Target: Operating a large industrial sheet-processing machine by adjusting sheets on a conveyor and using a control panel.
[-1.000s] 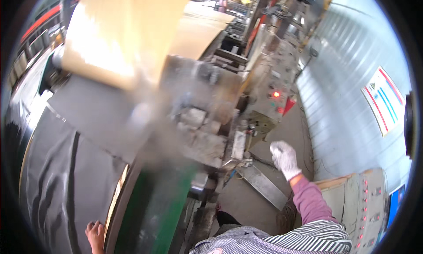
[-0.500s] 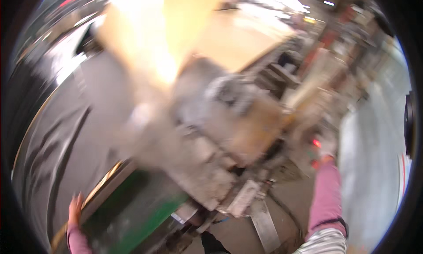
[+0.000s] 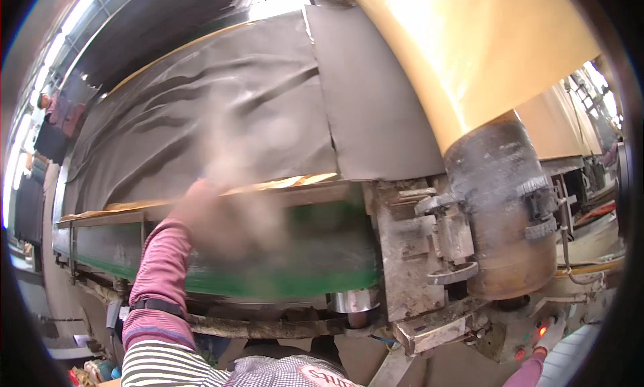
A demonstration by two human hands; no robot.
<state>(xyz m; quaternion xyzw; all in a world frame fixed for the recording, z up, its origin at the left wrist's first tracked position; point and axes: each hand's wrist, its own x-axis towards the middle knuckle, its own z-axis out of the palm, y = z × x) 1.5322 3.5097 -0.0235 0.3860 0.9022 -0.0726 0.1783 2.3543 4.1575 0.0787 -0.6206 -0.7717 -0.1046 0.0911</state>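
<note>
A wide, wrinkled dark grey sheet (image 3: 268, 98) lies on the machine's conveyor bed, a yellowish layer (image 3: 302, 181) showing along its near edge. My left hand (image 3: 201, 196) is at that edge, its fingers smeared by blur and a hazy patch in the picture. At the lower right, my right hand (image 3: 539, 351) is beside a lit red button (image 3: 542, 331) on the machine's control panel (image 3: 500, 340). Its fingers are too small and partly hidden to read. A flat grey piece (image 3: 376, 98) adjoins the wrinkled sheet, running toward a large worn roller (image 3: 500, 206).
A broad yellow sheet (image 3: 483, 51) rises from the roller. Gears (image 3: 537, 209) and a metal bracket (image 3: 402, 253) stand at the bed's end. A green belt (image 3: 282, 280) runs below the front edge. Another person (image 3: 64, 115) stands at the far left.
The view has swung left, so the grey sheet now fills the middle and the roller sits at the right. My left hand is farther in over the sheet's edge; my right stays by the buttons.
</note>
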